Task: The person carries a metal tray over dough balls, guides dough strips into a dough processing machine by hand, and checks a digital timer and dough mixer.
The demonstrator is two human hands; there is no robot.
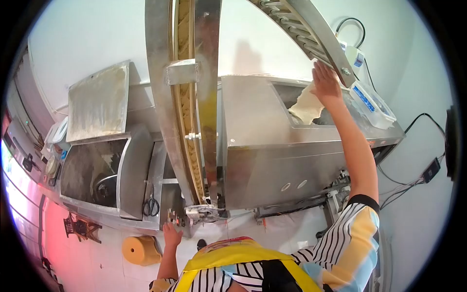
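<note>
My right hand (327, 83) is raised at the lower end of a metal roller chute (311, 36), fingers stretched out. Beside its palm and wrist a pale sheet of dough (307, 107) hangs into the rectangular opening of a steel machine (272, 141). Whether the palm touches the dough I cannot tell. Low on the left, my left hand (171, 235) reaches with extended fingers to a small control panel (175, 217) with knobs or buttons. Its exact contact there is too small to make out.
A tall metal track (184, 87) with a tan belt rises between the machines. At left stands an open steel mixer tub (92, 170) with its lid (98, 104) up; scissors (151, 206) hang nearby. A clear plastic box (372, 104) sits right; an orange stool (141, 250) stands below.
</note>
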